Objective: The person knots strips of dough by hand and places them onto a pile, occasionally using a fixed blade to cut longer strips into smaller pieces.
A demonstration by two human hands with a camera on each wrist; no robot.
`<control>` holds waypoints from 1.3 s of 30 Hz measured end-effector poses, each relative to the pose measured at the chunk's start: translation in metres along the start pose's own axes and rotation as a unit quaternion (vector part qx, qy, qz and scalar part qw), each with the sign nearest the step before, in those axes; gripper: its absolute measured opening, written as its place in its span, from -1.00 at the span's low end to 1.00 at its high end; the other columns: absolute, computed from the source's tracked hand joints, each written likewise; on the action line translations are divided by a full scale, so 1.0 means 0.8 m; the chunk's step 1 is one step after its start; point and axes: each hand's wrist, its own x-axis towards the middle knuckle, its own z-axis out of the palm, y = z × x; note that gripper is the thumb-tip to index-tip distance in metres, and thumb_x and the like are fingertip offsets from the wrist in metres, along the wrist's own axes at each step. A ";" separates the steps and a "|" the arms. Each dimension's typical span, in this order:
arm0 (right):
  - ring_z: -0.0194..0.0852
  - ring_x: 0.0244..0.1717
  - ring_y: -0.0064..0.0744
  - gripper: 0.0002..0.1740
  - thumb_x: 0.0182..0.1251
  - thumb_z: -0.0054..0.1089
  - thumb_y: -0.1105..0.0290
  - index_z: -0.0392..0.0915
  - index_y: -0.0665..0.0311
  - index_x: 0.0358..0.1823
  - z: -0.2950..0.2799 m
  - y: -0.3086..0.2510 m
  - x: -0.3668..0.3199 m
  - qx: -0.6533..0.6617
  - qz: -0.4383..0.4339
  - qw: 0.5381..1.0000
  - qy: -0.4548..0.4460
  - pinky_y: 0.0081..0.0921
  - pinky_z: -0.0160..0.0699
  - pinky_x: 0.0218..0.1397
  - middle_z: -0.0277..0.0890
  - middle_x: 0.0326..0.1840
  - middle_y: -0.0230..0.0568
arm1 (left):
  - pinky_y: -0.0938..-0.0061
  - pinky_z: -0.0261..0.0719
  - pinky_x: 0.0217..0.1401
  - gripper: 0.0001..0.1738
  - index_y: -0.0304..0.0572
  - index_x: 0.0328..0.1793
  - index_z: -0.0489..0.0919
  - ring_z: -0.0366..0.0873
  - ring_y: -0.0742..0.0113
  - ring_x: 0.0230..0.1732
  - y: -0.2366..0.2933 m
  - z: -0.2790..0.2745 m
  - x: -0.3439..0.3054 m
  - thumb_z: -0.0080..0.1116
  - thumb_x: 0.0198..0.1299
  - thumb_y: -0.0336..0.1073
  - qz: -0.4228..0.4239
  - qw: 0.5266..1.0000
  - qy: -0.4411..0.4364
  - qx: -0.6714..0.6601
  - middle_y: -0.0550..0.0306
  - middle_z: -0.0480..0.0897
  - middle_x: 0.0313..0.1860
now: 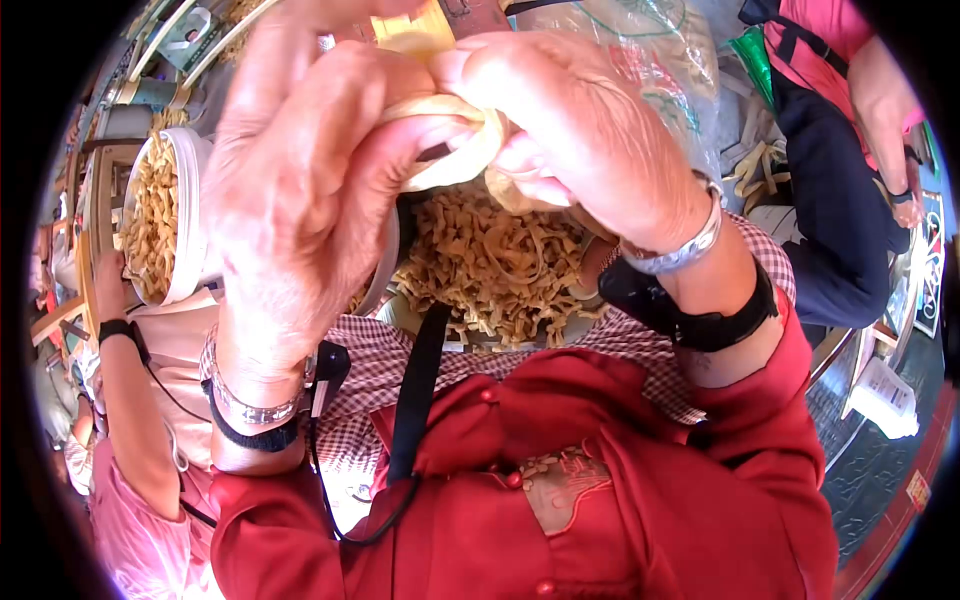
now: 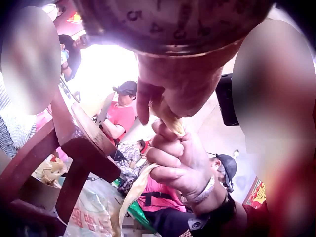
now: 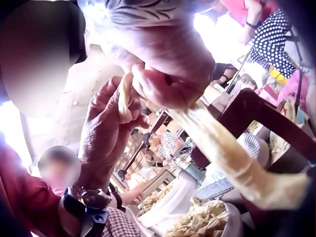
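Note:
Both hands are raised close together, gripping one pale yellow, soft, flat strip (image 1: 470, 160) that bends into a loop between them. The left hand (image 1: 290, 200) pinches the strip between thumb and fingers. Curled fingers of the right hand (image 1: 600, 140) hold it on the other side. In the right wrist view a long end of the strip (image 3: 222, 148) hangs out past the right hand (image 3: 158, 64). A short fold shows at the left hand (image 3: 103, 128). Below the hands, near the lap, lies a heap of small tan knotted pieces (image 1: 490, 260).
A white bucket (image 1: 190, 210) full of similar pieces stands at the left. Dark red wooden bars (image 2: 84, 153) and a clear printed plastic bag (image 2: 89, 212) are close by. At the right sits another person in dark trousers (image 1: 830, 200); others are behind.

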 end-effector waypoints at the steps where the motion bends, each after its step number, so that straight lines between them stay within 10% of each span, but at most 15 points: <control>1: 0.29 -0.58 -0.46 -0.80 0.40 -0.11 0.38 0.42 0.37 -0.29 -0.002 -0.001 0.000 -0.007 0.010 1.000 -0.018 -0.46 0.32 -0.46 0.37 -0.58 -0.19 | 0.60 0.51 -0.21 -0.78 -0.28 -0.10 0.54 0.53 0.44 -0.25 -0.002 0.002 -0.004 0.25 0.12 -0.44 -0.009 1.000 0.000 -0.023 0.10 0.58 -0.16; 6: 0.38 -0.55 -0.56 -0.66 0.44 -0.05 0.16 0.47 0.34 -0.17 -0.002 0.003 0.002 0.035 0.038 0.998 -0.027 -0.58 0.35 -0.48 0.41 -0.55 -0.31 | 0.66 0.50 -0.13 -0.75 -0.23 -0.01 0.52 0.56 0.49 -0.19 0.005 -0.005 -0.019 0.20 0.18 -0.45 -0.241 0.953 -0.034 -0.178 0.16 0.61 -0.15; 10: 0.43 -0.55 -0.62 -0.60 0.48 -0.12 0.13 0.47 0.38 -0.10 0.011 0.009 0.007 -0.040 -0.163 0.983 0.068 -0.69 0.39 -0.51 0.44 -0.51 -0.35 | 0.62 0.53 -0.07 -0.62 -0.23 0.14 0.49 0.57 0.49 -0.16 -0.014 -0.006 -0.013 0.20 0.18 -0.38 -0.356 0.755 0.076 -0.545 0.21 0.62 -0.10; 13: 0.36 -0.57 -0.68 -0.69 0.50 -0.14 0.27 0.43 0.39 -0.05 0.006 0.004 0.003 -0.003 -0.140 0.988 0.061 -0.75 0.34 -0.54 0.41 -0.42 -0.39 | 0.48 0.52 0.08 -0.59 -0.24 0.27 0.43 0.55 0.31 -0.02 0.008 -0.005 0.001 0.08 0.29 -0.40 -0.341 0.641 0.086 -0.682 0.05 0.57 0.01; 18: 0.37 -0.62 -0.70 -0.62 0.50 -0.15 0.13 0.43 0.36 -0.10 -0.012 0.014 -0.002 0.096 -0.060 0.994 0.000 -0.76 0.30 -0.61 0.44 -0.47 -0.36 | 0.59 0.52 0.01 -0.55 -0.21 0.22 0.47 0.58 0.47 -0.14 0.005 0.000 -0.008 0.20 0.18 -0.40 -0.306 0.782 0.048 -0.541 0.18 0.62 -0.04; 23: 0.31 -0.70 -0.71 -0.56 0.48 -0.14 0.07 0.46 0.38 -0.15 0.014 0.018 -0.011 0.160 0.026 0.986 0.046 -0.75 0.29 -0.71 0.42 -0.56 -0.37 | 0.45 0.31 0.25 -0.50 -0.26 0.26 0.46 0.37 0.32 0.17 0.006 0.013 -0.009 0.20 0.21 -0.24 -0.243 0.929 -0.045 -0.274 0.04 0.53 0.07; 30: 0.19 -0.68 -0.81 -0.50 0.48 -0.22 -0.04 0.33 0.28 0.08 0.019 0.018 -0.004 0.064 0.025 0.987 0.147 -0.83 0.18 -0.69 0.29 -0.54 -0.47 | 0.44 0.57 -0.10 -0.51 -0.40 0.16 0.45 0.58 0.33 -0.31 0.013 0.021 -0.012 -0.15 0.43 -0.07 -0.404 0.678 0.022 -0.614 0.03 0.59 -0.22; 31: 0.32 -0.53 -0.67 -0.64 0.49 -0.15 0.10 0.35 0.28 -0.07 0.021 0.004 -0.007 0.190 0.026 0.973 0.129 -0.70 0.37 -0.47 0.46 -0.26 -0.29 | 0.35 0.60 -0.12 -0.42 -0.44 0.19 0.41 0.55 0.29 -0.31 0.019 0.016 -0.010 -0.19 0.41 0.02 -0.428 0.634 0.018 -0.643 -0.02 0.59 -0.19; 39: 0.16 -0.58 -0.72 -0.64 0.44 -0.03 0.14 0.49 0.31 -0.33 -0.023 0.040 -0.031 -0.032 0.023 0.985 0.169 -0.69 0.19 -0.51 0.28 -0.60 -0.52 | 0.44 0.51 -0.13 -0.48 -0.47 0.06 0.43 0.37 0.52 -0.42 -0.012 -0.011 -0.011 -0.29 0.46 -0.05 -0.397 0.525 0.107 -0.745 0.03 0.45 -0.12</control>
